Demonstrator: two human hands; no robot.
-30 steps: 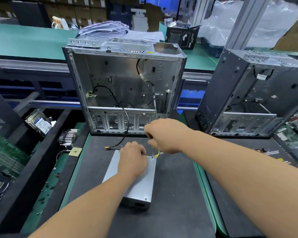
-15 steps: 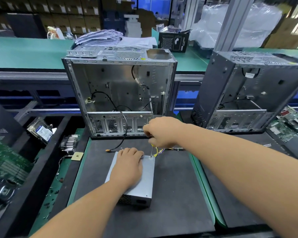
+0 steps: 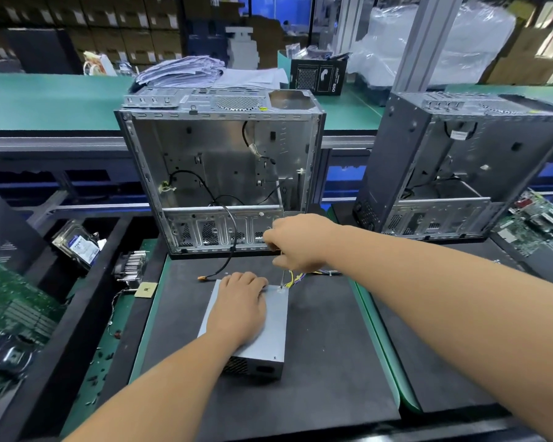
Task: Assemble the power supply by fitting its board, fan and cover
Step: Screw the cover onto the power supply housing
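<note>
You have one power supply (image 3: 276, 327) in front of you, a grey metal box lying flat on the dark mat (image 3: 332, 362) near the middle of your bench. Your left hand (image 3: 238, 309) lies palm-down on its lid, fingers straight, pressing it and gripping nothing. Your right hand (image 3: 297, 242) is curled round the handle of one screwdriver (image 3: 282, 277); the thin shaft stands nearly upright, its tip on the box's far right corner. From that corner one bundle of yellow and purple wires (image 3: 296, 277) trails off towards 2 o'clock.

Two computer cases stand on the bench. The open case (image 3: 221, 173) is at 12 o'clock, just beyond the power supply, its bare metal inside facing you, with one black cable (image 3: 229, 250) hanging out to an orange plug on the mat. The second case (image 3: 460, 167) stands at 2 o'clock, well apart from the first.

At 9 o'clock, dark trays hold one hard drive (image 3: 79, 245), one finned heatsink (image 3: 131, 266) and one small square chip (image 3: 146, 289). Green circuit boards (image 3: 10, 301) lie at 8 o'clock and more at 3 o'clock; their number is hard to judge at the blurred edges.

Beyond the cases runs a green-topped bench (image 3: 45, 100) carrying one stack of papers (image 3: 186, 70) and one black box (image 3: 316, 76). Behind it rise stacked cartons and clear plastic sheeting.
</note>
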